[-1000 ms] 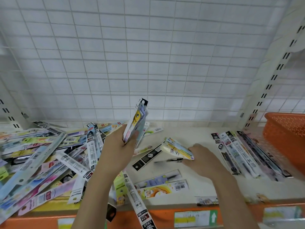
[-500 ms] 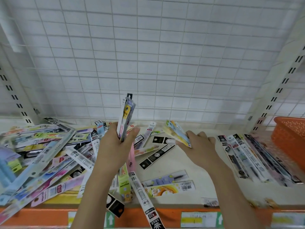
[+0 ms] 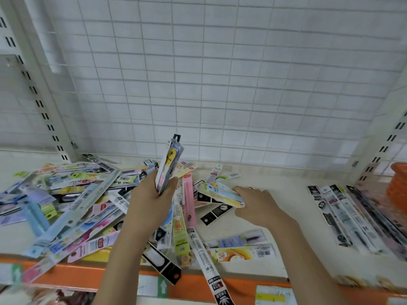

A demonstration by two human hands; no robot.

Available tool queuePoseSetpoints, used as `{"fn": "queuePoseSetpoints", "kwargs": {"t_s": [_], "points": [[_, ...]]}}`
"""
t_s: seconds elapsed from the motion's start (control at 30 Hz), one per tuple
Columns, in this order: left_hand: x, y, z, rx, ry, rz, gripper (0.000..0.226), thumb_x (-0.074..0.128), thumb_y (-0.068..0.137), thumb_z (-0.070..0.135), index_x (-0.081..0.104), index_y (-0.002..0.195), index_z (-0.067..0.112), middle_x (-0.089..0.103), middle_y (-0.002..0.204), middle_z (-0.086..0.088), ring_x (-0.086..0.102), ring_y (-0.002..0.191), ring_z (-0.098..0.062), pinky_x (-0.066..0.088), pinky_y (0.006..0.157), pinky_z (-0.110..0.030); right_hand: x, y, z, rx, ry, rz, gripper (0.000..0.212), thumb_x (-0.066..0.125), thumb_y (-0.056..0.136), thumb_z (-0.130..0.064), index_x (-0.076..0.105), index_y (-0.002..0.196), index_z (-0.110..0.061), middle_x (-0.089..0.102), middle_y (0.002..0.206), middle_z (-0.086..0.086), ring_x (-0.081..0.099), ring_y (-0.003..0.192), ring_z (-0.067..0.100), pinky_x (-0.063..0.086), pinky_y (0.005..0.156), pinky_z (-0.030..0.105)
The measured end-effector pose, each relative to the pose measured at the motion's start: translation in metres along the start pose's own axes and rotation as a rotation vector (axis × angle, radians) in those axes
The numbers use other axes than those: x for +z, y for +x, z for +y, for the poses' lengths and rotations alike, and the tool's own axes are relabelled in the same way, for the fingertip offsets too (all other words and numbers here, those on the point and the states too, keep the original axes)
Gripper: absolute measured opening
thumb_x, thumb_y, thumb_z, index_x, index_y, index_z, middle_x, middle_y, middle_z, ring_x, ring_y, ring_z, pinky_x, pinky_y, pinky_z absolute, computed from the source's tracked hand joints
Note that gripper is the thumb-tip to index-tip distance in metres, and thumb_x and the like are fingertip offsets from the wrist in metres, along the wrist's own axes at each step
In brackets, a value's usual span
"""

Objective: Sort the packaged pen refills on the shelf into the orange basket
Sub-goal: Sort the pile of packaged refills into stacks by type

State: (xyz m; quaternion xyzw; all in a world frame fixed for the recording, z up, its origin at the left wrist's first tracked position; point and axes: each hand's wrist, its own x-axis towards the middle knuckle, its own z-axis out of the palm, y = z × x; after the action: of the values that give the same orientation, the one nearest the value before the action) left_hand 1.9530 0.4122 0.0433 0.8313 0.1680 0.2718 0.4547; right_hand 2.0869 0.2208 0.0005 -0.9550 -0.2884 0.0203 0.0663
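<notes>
my left hand (image 3: 152, 195) grips a small upright bundle of refill packs (image 3: 169, 165), too overlapped to count. my right hand (image 3: 256, 204) pinches one yellow and blue pack (image 3: 220, 193) just right of it. i judge the pack should slide flat against the bundle, edges aligned, before carrying. the orange basket (image 3: 396, 186), one, sits at the far right, well away from the bundle. left of the bundle lies a loose heap (image 3: 66, 205) of dozens; about six dark packs (image 3: 343, 216) lie in a row near the basket.

Orange basket (image 3: 397, 183), white grid-patterned wire panel (image 3: 220, 84), multicoloured refill packs (image 3: 72, 205).
</notes>
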Motion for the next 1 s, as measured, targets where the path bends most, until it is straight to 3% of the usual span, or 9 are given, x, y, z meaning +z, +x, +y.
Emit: {"fn": "queuePoseSetpoints", "kwargs": {"t_s": [0.23,0.37,0.43,0.53,0.63,0.7,0.8,0.87,1.0], "points": [[0.002,-0.001,-0.003,0.031,0.018,-0.061,0.022,0.05,0.094,0.026,0.052,0.078,0.01,0.035,0.054,-0.002,0.032,0.05,-0.017,0.028,0.05,-0.026,-0.001,0.009,-0.004,-0.019,-0.04,-0.025,0.015,0.055,0.085,-0.028,0.055,0.099,-0.024,0.064,0.099,0.001,0.057,0.097,0.025,0.029,0.071,0.031],[0.008,-0.001,-0.004,0.054,0.017,-0.089,0.025,0.048,0.095,0.027,0.047,0.07,0.02,0.039,0.05,-0.002,0.037,0.047,-0.019,0.03,0.049,-0.027,-0.004,0.009,-0.004,-0.012,-0.035,-0.059,0.021,0.055,0.086,-0.032,0.058,0.102,-0.019,0.042,0.085,-0.002,0.052,0.085,0.022,0.035,0.066,0.03],[0.01,0.0,-0.002,0.055,0.013,-0.086,0.024,0.047,0.095,0.027,0.045,0.071,0.023,0.046,0.053,-0.005,0.047,0.049,-0.024,0.035,0.049,-0.03,-0.005,0.008,-0.001,-0.016,-0.04,-0.077,0.023,0.056,0.085,-0.034,0.058,0.103,-0.019,0.037,0.09,-0.002,0.048,0.088,0.021,0.038,0.067,0.031],[0.013,0.001,0.004,0.041,-0.034,-0.062,0.004,0.048,0.094,0.026,0.05,0.095,0.024,0.062,0.073,-0.013,0.064,0.069,-0.032,0.05,0.063,-0.038,-0.006,0.005,0.005,-0.053,-0.069,-0.095,0.023,0.056,0.085,-0.035,0.058,0.102,-0.019,0.043,0.099,0.002,0.044,0.104,0.021,0.04,0.071,0.031],[0.017,0.002,0.009,0.088,-0.022,-0.043,0.011,0.052,0.093,0.024,0.047,0.102,0.025,0.064,0.077,-0.007,0.065,0.069,-0.031,0.049,0.061,-0.034,-0.006,0.001,0.013,-0.071,-0.068,-0.055,0.012,0.056,0.084,-0.034,0.046,0.079,-0.028,0.04,0.077,-0.007,0.044,0.099,0.022,0.032,0.063,0.03],[0.022,0.004,0.014,0.104,-0.014,-0.023,0.011,0.054,0.092,0.021,0.046,0.099,0.021,0.062,0.075,-0.003,0.066,0.067,-0.028,0.045,0.057,-0.033,-0.009,-0.002,0.02,-0.062,-0.032,-0.027,0.022,0.055,0.084,-0.034,0.036,0.072,-0.03,0.036,0.068,-0.008,0.044,0.095,0.022,0.028,0.055,0.03],[0.037,0.004,0.024,0.077,-0.034,-0.035,0.013,0.056,0.091,0.021,0.045,0.097,0.017,0.06,0.075,-0.008,0.066,0.064,-0.022,0.051,0.058,-0.038,-0.012,-0.007,0.033,-0.054,0.029,-0.009,0.017,0.055,0.085,-0.032,0.044,0.093,-0.021,0.033,0.068,-0.008,0.044,0.094,0.024,0.031,0.062,0.032],[0.05,0.0,0.033,0.081,-0.06,-0.046,0.013,0.056,0.091,0.018,0.044,0.095,0.017,0.057,0.072,-0.007,0.062,0.055,-0.009,0.05,0.048,-0.018,-0.015,-0.011,0.044,-0.055,0.023,0.004,0.029,0.055,0.087,-0.031,0.045,0.108,-0.013,0.029,0.069,-0.008,0.041,0.089,0.024,0.03,0.066,0.032],[0.073,-0.004,0.048,0.085,-0.028,-0.003,0.016,0.057,0.09,0.021,0.044,0.096,0.017,0.05,0.069,-0.002,0.053,0.06,-0.018,0.039,0.046,-0.015,-0.016,-0.017,0.064,-0.023,0.065,0.048,0.04,0.056,0.087,-0.027,0.041,0.118,-0.008,0.037,0.073,-0.002,0.045,0.085,0.025,0.031,0.066,0.031]]}}
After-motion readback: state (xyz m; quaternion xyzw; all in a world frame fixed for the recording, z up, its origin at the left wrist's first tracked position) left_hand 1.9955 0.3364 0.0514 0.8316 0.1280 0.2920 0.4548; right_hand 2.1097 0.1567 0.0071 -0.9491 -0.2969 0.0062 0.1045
